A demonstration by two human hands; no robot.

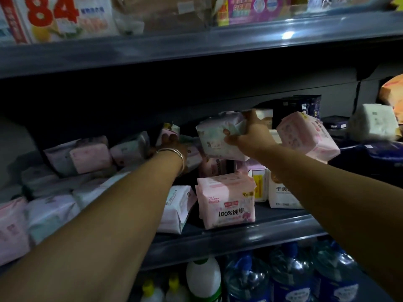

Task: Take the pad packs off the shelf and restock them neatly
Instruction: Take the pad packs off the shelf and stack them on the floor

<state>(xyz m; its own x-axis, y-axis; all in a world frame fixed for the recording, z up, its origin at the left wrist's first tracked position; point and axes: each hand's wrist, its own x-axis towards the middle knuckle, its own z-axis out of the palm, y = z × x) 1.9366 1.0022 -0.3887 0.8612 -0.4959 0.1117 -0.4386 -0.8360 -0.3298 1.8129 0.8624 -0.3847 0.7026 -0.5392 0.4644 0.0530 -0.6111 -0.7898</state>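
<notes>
Reaching deep into the middle shelf [229, 236] | right hand [250, 136] clasps a white pad pack [216, 138], lifted above the heap for pulling out | left hand [172, 147], fingers hidden among leaning pink packs [89, 156], grip unclear | upright pink pack [226, 199] fronts the row.

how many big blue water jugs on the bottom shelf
3, side by side below the pad shelf: left jug, middle jug, right jug. The right forearm and the frame edge cut off that end, so more may be hidden.
</notes>
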